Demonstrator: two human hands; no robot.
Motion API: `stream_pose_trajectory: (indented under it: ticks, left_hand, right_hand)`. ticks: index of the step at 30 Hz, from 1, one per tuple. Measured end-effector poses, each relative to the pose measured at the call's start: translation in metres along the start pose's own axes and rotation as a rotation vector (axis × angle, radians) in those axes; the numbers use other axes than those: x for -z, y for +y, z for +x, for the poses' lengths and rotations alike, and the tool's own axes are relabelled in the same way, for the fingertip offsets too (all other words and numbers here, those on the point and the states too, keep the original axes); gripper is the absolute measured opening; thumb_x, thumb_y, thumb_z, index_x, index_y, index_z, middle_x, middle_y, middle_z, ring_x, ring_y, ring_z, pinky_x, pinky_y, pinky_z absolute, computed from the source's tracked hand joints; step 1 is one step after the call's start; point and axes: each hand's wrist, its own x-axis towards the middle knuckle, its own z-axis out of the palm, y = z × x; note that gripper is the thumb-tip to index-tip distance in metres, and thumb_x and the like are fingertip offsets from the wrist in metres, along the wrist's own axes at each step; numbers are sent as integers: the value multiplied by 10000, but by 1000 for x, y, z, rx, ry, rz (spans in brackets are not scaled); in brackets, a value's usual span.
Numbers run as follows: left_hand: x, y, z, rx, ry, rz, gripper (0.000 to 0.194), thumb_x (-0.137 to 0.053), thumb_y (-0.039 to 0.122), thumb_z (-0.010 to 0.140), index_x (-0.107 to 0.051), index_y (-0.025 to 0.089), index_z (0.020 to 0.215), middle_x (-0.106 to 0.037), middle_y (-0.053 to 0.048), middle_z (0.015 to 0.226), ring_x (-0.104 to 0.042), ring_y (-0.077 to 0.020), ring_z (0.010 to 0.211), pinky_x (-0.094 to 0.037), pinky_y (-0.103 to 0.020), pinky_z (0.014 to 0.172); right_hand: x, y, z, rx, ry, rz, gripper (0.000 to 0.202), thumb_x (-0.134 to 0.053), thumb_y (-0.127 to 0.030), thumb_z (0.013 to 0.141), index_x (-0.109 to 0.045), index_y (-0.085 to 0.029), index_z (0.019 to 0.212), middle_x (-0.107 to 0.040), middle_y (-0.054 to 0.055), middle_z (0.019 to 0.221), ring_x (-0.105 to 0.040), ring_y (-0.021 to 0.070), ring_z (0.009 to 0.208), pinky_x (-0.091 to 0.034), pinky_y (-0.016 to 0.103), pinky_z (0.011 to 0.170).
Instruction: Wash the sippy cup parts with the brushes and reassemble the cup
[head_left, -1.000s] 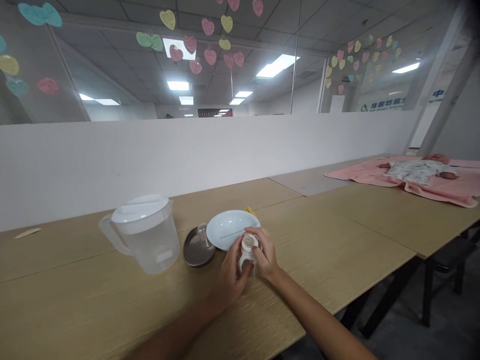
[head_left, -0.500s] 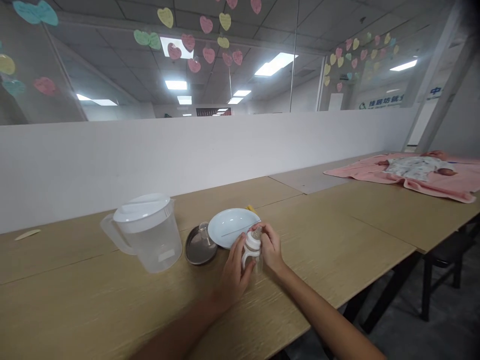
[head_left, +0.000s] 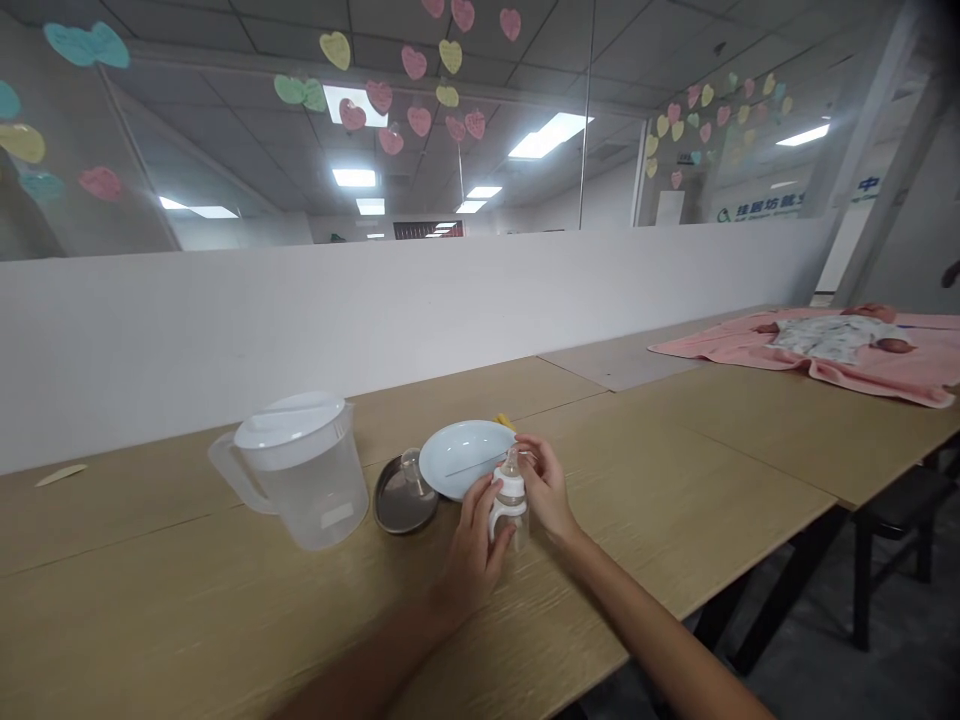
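Note:
A clear baby bottle (head_left: pixel 511 508) with a white collar, white handles and a clear nipple stands upright on the wooden table, between my hands. My left hand (head_left: pixel 474 540) is wrapped round its left side, at the handle and collar. My right hand (head_left: pixel 546 488) has its fingers closed at the nipple on top. Just behind is a pale blue bowl (head_left: pixel 457 450) with a thin stick (head_left: pixel 474 467) lying in it. Left of the bowl, a round metal tray (head_left: pixel 396 508) holds a small clear cap (head_left: pixel 412 466).
A lidded plastic pitcher (head_left: pixel 311 495) stands left of the tray. Something yellow (head_left: pixel 505 422) lies behind the bowl. At the far right a baby-like figure (head_left: pixel 817 338) lies on a pink towel (head_left: pixel 712 352). A dark stool (head_left: pixel 896 515) stands beyond the table edge (head_left: pixel 712 590).
The fingers of my right hand have shifted slightly at the nipple, and more of the nipple shows. My left hand stays on the bottle. The view has moved slightly.

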Motion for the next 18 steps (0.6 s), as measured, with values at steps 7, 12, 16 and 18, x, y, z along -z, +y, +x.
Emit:
stream_pose_trajectory:
  ticks: [7, 12, 16, 18]
  left_hand:
    - [0, 2, 0, -11, 81, -13, 307, -471, 209, 892, -448, 228, 1198, -439, -118, 1264, -448, -228, 1201, -398, -415, 1011]
    - [-1, 2, 0, -68, 97, 8, 279, -481, 176, 886, -472, 222, 1161, -442, -106, 1189, -461, -210, 1150, -418, -385, 980]
    - [2, 5, 1, -76, 92, 16, 280, -486, 166, 881, -478, 216, 1156, -446, -110, 1185, -463, -214, 1140, -423, -388, 973]
    - [2, 6, 1, -80, 80, 22, 268, -480, 162, 882, -497, 220, 1143, -458, -106, 1180, -463, -218, 1141, -421, -393, 977]
  right_hand:
    - [-4, 2, -1, -120, 9, 128, 329, -562, -472, 811, -513, -209, 1003, -598, -14, 658, -551, 141, 568, -444, 247, 539]
    - [0, 3, -10, 7, -31, 11, 339, -420, -493, 890, -574, -195, 942, -624, 16, 755, -580, 149, 663, -459, 261, 617]
    - [5, 4, -13, 86, -62, -168, 250, -512, -414, 850, -588, -192, 937, -657, 49, 852, -613, 182, 782, -480, 289, 705]
    - [7, 6, -14, 86, -86, -177, 223, -522, -372, 836, -575, -198, 966, -667, 58, 892, -622, 194, 826, -488, 301, 728]
